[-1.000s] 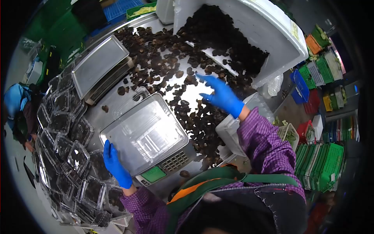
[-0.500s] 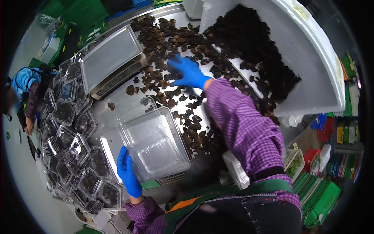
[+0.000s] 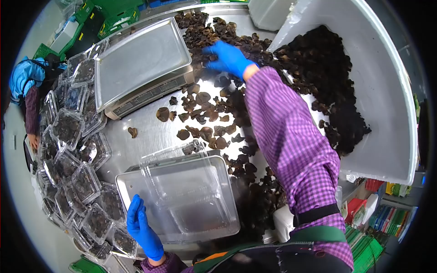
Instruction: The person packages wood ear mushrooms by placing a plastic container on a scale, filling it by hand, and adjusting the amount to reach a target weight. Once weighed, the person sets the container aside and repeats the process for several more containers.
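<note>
My right hand (image 3: 231,60), in a blue glove, reaches over the dark wood ear mushrooms (image 3: 207,32) spread on the metal table. Its fingers are apart and partly blurred; I see no piece held in them. At the lower left, my left hand (image 3: 144,231), also gloved in blue, has its fingers stretched out beside the near scale's left edge. Nothing is in it. On that scale's metal pan (image 3: 129,182) lies an opened clear plastic box (image 3: 195,211), its lid tilted back toward the mushrooms. A few dark pieces show by the lid's far end.
A second scale (image 3: 141,63) stands farther back. Filled clear boxes (image 3: 84,182) are piled along the left. At right, a white foam bin (image 3: 387,132) lies tipped, with mushrooms spilling out. Another person's hand (image 3: 33,142) is beyond the boxes. Green crates (image 3: 119,22) stand behind.
My right hand has shifted away over the mushrooms, closer to the far scale. My left hand has drawn back from the plastic box toward the lower left. The camera view has also shifted.
</note>
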Demonstrator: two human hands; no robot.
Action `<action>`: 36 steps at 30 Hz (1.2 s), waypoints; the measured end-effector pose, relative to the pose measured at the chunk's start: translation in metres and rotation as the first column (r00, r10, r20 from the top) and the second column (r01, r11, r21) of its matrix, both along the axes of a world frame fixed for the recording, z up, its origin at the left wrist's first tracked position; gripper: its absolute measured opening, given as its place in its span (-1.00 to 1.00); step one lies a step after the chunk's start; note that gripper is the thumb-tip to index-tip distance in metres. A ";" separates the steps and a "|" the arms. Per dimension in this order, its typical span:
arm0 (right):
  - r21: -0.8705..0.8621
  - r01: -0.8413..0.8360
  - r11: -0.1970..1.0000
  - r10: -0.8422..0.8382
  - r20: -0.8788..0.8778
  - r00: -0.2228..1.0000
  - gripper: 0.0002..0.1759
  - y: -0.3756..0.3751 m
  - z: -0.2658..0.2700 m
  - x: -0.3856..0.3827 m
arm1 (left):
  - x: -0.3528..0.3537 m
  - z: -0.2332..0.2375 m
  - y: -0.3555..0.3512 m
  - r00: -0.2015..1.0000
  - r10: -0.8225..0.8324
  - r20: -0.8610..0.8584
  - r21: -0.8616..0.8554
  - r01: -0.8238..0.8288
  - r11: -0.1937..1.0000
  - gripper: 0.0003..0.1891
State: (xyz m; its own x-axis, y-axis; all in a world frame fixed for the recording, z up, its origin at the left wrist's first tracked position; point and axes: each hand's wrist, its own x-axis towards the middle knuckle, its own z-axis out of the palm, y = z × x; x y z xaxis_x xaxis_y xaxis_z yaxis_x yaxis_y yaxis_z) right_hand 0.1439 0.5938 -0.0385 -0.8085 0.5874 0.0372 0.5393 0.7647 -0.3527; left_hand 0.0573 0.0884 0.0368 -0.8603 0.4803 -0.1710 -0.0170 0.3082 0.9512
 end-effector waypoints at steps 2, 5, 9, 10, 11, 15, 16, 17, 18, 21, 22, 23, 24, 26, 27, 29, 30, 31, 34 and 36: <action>0.156 0.100 0.983 -0.095 -0.039 0.995 -0.19 0.025 -0.007 -0.044 | -0.001 -0.004 0.000 1.000 0.006 -0.008 0.004 -0.006 1.000 -0.66; 0.263 0.141 0.954 -0.141 -0.020 0.990 -0.05 0.056 -0.019 -0.089 | -0.002 0.005 0.009 0.999 0.039 -0.034 0.010 -0.038 0.999 -0.66; 0.008 0.007 1.000 -0.009 0.277 0.961 -0.05 0.065 -0.035 -0.077 | -0.008 0.004 0.008 0.999 0.049 -0.011 -0.047 -0.049 0.998 -0.68; -0.147 -0.035 0.989 0.075 0.274 0.959 -0.04 0.057 -0.037 -0.060 | -0.008 -0.004 0.004 0.999 0.049 -0.008 -0.018 -0.049 0.999 -0.68; -0.291 -0.073 0.954 0.152 0.261 0.953 -0.03 0.047 -0.037 -0.039 | -0.006 -0.009 0.000 0.999 0.047 -0.004 0.019 -0.047 0.999 -0.68; -0.020 -0.201 0.979 0.201 0.003 0.980 -0.02 -0.067 -0.023 0.075 | 0.004 -0.011 -0.005 0.999 0.000 0.048 0.014 -0.001 1.000 -0.68; 0.071 -0.183 0.981 0.183 -0.003 0.983 -0.08 -0.093 -0.027 0.099 | 0.007 -0.013 -0.009 0.998 -0.026 0.050 0.039 0.024 0.999 -0.68; 0.159 -0.161 0.974 0.164 -0.010 0.986 -0.15 -0.119 -0.031 0.121 | 0.009 -0.014 -0.012 0.998 -0.030 0.054 0.037 0.028 0.999 -0.68; 0.083 -0.139 0.987 0.140 0.001 0.990 -0.26 -0.143 -0.033 0.142 | 0.011 -0.015 -0.015 0.998 -0.054 0.041 0.041 0.052 0.998 -0.67; -0.099 -0.029 0.995 0.037 0.081 0.996 -0.55 -0.195 -0.053 0.196 | 0.019 -0.021 -0.024 0.995 -0.091 0.049 0.061 0.088 0.994 -0.64; -0.107 0.003 0.994 0.001 0.034 0.999 -0.65 -0.208 -0.049 0.207 | 0.022 -0.024 -0.025 0.992 -0.122 0.039 0.092 0.118 0.989 -0.62; -0.108 0.001 0.994 0.003 0.039 0.999 -0.65 -0.210 -0.046 0.216 | 0.024 -0.028 -0.028 0.988 -0.152 0.030 0.122 0.147 0.982 -0.60; -0.290 0.094 0.952 -0.088 0.034 0.996 -0.68 -0.211 -0.044 0.225 | 0.025 -0.035 -0.033 0.971 -0.237 -0.021 0.112 0.238 0.965 -0.52; -0.565 0.199 0.801 -0.244 -0.004 0.970 -0.70 -0.218 -0.027 0.232 | 0.031 -0.035 -0.031 0.948 -0.288 -0.133 0.089 0.301 0.949 -0.48; -0.568 0.194 0.800 -0.236 -0.001 0.972 -0.70 -0.226 -0.011 0.231 | 0.035 -0.034 -0.031 0.910 -0.339 -0.240 0.053 0.361 0.931 -0.45; -0.734 0.027 0.679 -0.225 -0.173 0.959 -0.75 -0.237 0.023 0.219 | 0.043 -0.034 -0.030 0.900 -0.357 -0.250 0.067 0.384 0.921 -0.37; -0.805 -0.016 0.593 -0.265 -0.213 0.940 -0.77 -0.245 0.040 0.209 | 0.046 -0.036 -0.030 0.916 -0.335 -0.219 0.133 0.368 0.920 -0.36; -0.805 -0.019 0.593 -0.261 -0.214 0.941 -0.77 -0.255 0.058 0.197 | 0.049 -0.038 -0.028 0.930 -0.315 -0.189 0.201 0.350 0.915 -0.35; -0.687 -0.384 0.617 -0.022 -0.503 0.864 -0.67 -0.286 0.086 0.156 | 0.060 -0.037 -0.023 0.938 -0.304 -0.167 0.253 0.339 0.906 -0.34; -0.591 -0.472 0.654 0.143 -0.517 0.844 -0.64 -0.311 0.096 0.128 | 0.066 -0.033 -0.020 0.942 -0.302 -0.147 0.270 0.332 0.904 -0.34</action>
